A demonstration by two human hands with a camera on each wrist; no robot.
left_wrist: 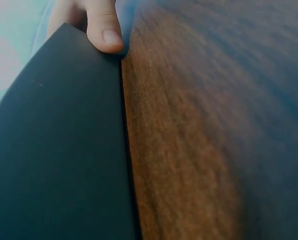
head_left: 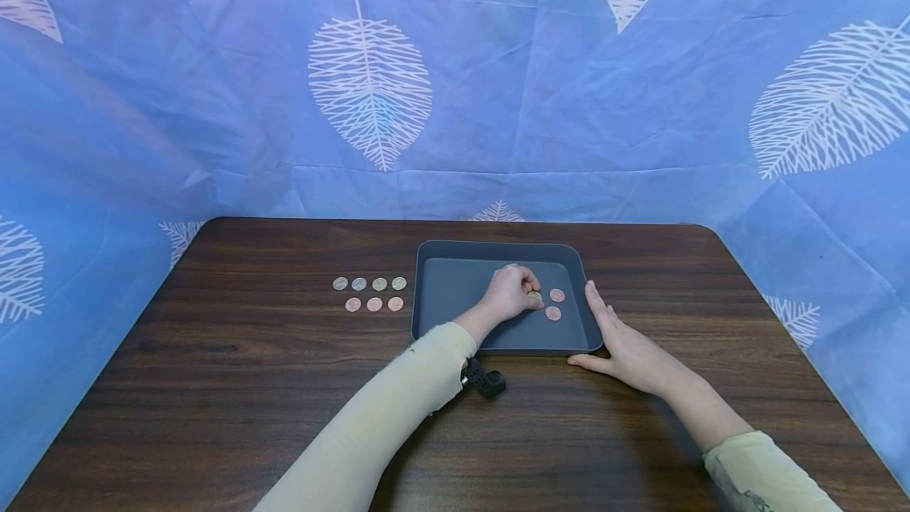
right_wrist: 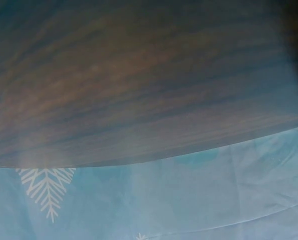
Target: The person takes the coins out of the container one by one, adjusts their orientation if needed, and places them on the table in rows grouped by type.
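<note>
In the head view, my left hand (head_left: 506,293) reaches into a dark grey tray (head_left: 455,248). Its thumb and forefinger pinch a gold-coloured coin (head_left: 535,296) at the tray floor, partly covered by the fingers. Just right of these fingertips, two copper coins (head_left: 557,295) lie one below the other in the tray. My right hand (head_left: 633,350) rests at the tray's lower right corner, fingers straight along the right wall and thumb at the front wall. The left wrist view has the tray's outer wall (left_wrist: 63,135) close up, with the right hand's thumb (left_wrist: 104,30) at its corner.
Left of the tray lie two rows of coins on the dark wooden table (head_left: 213,385): silver and gold-toned coins (head_left: 359,284) behind, copper coins (head_left: 374,304) in front. A blue cloth (head_left: 483,101) with white leaf prints hangs behind the table and around its sides.
</note>
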